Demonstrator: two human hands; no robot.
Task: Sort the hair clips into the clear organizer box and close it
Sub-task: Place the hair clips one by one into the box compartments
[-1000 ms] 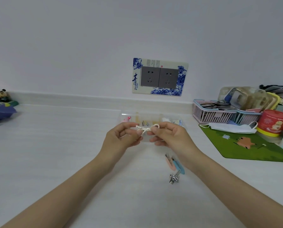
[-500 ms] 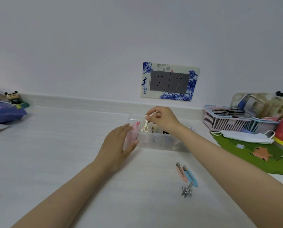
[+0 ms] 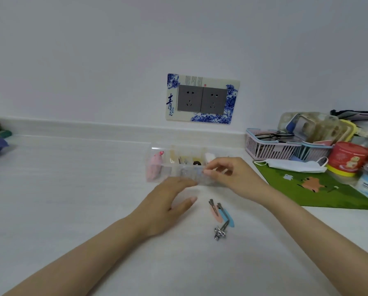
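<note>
A clear organizer box (image 3: 157,165) sits on the white counter (image 3: 72,189) a little above the middle of the view, with a pink item (image 3: 155,165) in its left end compartment and small, blurred pieces in the others. The left hand (image 3: 168,201) hovers at about 6 o'clock of the box, fingers spread loosely and holding nothing, its fingertips just at the near wall. The right hand (image 3: 228,176) is over the box's right half, thumb and forefinger drawn close together at the near edge; whether they pinch a clip or the plastic itself cannot be told through the blur. Three hair clips lie loose on the counter at roughly 5 o'clock of the box: a pink clip (image 3: 215,212) and a blue clip (image 3: 227,216) side by side, and a silver clip (image 3: 220,231) with a bow-like ornament just below them, touching the blue one. At 3 o'clock of the box are a green mat (image 3: 317,189) with a face mask (image 3: 292,165) on it, and a pink basket (image 3: 270,149). A wall socket (image 3: 202,99) is at 12 o'clock.
</note>
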